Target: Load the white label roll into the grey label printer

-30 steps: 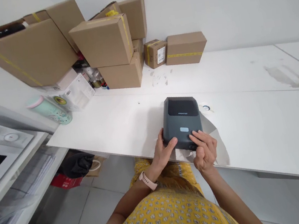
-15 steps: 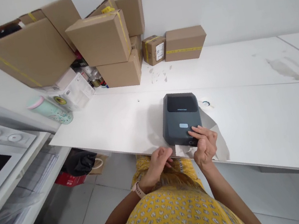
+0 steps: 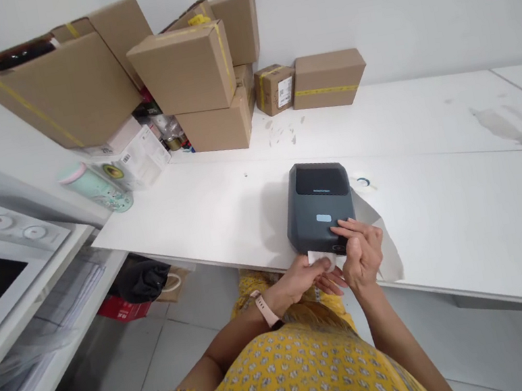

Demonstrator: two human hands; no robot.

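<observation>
A dark grey label printer [image 3: 312,217] sits near the front edge of the white table, with a pale button on its sloping top. From its front sticks a short piece of white label paper [image 3: 319,255]. My left hand [image 3: 310,275] pinches that paper between thumb and fingers, just in front of the printer. My right hand [image 3: 364,250] lies against the printer's front right corner. Its outstretched fingertips rest on the printer's top, beside the button. Whatever lies under the right palm is hidden.
A greyish sheet [image 3: 386,248] lies right of the printer and reaches the table edge. A small ring-like item [image 3: 363,182] lies behind it. Cardboard boxes [image 3: 214,126] stand along the back left, near a mint-green tumbler [image 3: 103,192]. A microwave [image 3: 1,232] stands at far left.
My left hand has moved right from the table edge and now grips the label paper at the printer's front. My right hand stays on the printer; the view has shifted slightly.
</observation>
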